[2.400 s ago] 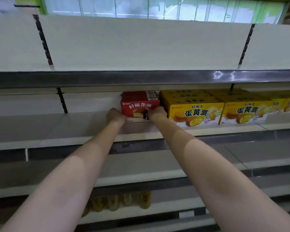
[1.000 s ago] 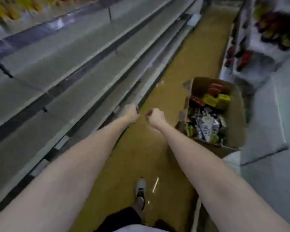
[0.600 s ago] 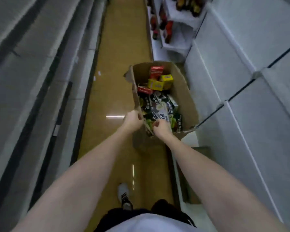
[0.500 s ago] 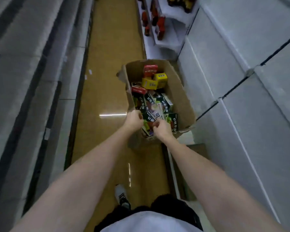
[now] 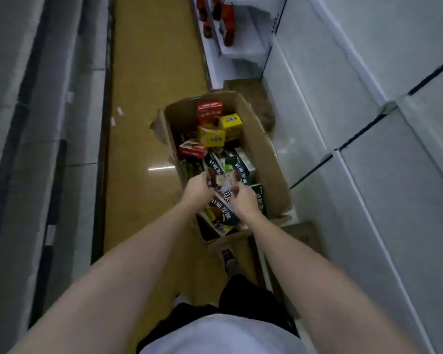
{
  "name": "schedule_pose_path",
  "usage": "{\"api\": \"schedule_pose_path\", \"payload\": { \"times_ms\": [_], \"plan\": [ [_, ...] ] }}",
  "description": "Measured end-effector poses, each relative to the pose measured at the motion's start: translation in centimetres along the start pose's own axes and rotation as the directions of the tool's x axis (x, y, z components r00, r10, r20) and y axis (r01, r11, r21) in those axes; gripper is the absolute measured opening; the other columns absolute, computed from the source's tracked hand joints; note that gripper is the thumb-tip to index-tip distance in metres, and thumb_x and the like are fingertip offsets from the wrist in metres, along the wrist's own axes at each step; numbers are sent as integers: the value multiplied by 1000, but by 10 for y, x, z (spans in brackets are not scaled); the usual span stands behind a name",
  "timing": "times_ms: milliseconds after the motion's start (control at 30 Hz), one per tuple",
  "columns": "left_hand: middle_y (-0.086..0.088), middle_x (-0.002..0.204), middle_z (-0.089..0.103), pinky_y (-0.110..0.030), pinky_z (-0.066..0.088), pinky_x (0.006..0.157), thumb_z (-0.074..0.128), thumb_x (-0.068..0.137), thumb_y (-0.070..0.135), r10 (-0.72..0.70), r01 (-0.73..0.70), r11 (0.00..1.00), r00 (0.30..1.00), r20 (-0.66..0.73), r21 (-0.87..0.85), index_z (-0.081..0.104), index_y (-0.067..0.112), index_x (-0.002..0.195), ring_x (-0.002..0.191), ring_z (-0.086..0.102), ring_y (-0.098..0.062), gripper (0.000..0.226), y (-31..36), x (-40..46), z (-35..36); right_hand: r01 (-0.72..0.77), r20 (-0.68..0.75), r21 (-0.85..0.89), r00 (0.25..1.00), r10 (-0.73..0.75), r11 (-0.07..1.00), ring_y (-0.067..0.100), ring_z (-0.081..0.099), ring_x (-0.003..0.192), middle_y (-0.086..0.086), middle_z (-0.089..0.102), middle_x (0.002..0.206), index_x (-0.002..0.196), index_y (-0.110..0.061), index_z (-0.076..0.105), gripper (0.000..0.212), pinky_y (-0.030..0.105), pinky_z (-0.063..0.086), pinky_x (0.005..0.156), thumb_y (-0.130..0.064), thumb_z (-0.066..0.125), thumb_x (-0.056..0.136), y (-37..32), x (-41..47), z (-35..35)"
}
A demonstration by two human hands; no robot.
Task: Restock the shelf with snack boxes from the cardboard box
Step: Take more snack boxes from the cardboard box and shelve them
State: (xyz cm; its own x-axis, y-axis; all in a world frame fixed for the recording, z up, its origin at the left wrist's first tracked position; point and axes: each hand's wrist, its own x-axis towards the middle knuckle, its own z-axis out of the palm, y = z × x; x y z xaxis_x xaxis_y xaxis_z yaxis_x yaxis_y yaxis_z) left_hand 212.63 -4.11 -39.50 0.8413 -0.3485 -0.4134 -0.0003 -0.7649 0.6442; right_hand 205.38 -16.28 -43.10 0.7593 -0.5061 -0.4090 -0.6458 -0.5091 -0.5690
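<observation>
Head view — cardboard box on tan aisle floor.

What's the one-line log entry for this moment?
stage: reaching into cardboard box | left hand: over dark snack boxes | right hand: beside it | grasp: unclear

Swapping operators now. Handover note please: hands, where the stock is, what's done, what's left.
Left hand: fingers curled, over the boxes, grip unclear through blur.
Right hand: same, nothing clearly held.
Carton: open on the aisle floor, holding red box, yellow boxes and dark boxes.
Done: reach into the carton.
Left: grip a box, lift it, place it on the shelf, repeat.
</observation>
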Motion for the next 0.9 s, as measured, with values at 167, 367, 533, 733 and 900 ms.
{"api": "schedule_pose_path", "payload": {
  "times_ms": [167, 367, 533, 733, 900],
  "plan": [
    [-13, 119, 64, -27, 44, 80, 60, 90, 14, -202, 202, 979, 979, -10, -33, 57, 7, 120, 109, 61, -30, 31, 6, 62, 2, 60, 135, 2, 989, -60, 998, 26, 61, 104, 7, 63, 114, 114, -13, 62, 20, 36, 51, 87, -11, 57, 94, -18, 73, -4],
    [-13, 123, 62, -32, 46, 88, 60, 90, 15, -363, 363, 931, 932, -2, -38, 56, 12, 125, 112, 59, -31, 35, -4, 127, 11, 109, 285, -101, 956, -77, 989, 27, 60, 110, 9, 62, 122, 126, -11, 59, 37, 39, 52, 93, -10, 63, 89, -30, 154, -1],
    [-11, 131, 58, -34, 49, 94, 68, 86, 19, -376, 360, 927, 899, 224, 109, 50, 13, 133, 118, 56, -30, 50, -24, 142, 35, 183, 444, -308, 896, -29, 934, 32, 54, 119, 14, 58, 129, 132, -9, 55, 46, 39, 48, 100, -21, 66, 89, -13, 190, 23],
    [-13, 130, 57, -34, 47, 92, 70, 84, 27, -398, 319, 914, 828, 395, 252, 48, 15, 132, 117, 55, -31, 54, -45, 142, 68, 337, 504, -479, 862, -61, 810, 32, 37, 127, 14, 50, 136, 140, -13, 47, 56, 38, 31, 102, -30, 66, 90, 7, 203, 41],
    [-15, 149, 34, -46, 35, 112, 65, 87, 24, -378, 220, 891, 844, 380, 398, 24, 20, 153, 137, 33, -35, 77, -51, 142, 78, 211, 476, -404, 879, 8, 890, 35, 31, 132, 15, 41, 142, 141, -11, 46, 53, 40, 31, 108, -22, 64, 92, 8, 211, 37]
  ]
}}
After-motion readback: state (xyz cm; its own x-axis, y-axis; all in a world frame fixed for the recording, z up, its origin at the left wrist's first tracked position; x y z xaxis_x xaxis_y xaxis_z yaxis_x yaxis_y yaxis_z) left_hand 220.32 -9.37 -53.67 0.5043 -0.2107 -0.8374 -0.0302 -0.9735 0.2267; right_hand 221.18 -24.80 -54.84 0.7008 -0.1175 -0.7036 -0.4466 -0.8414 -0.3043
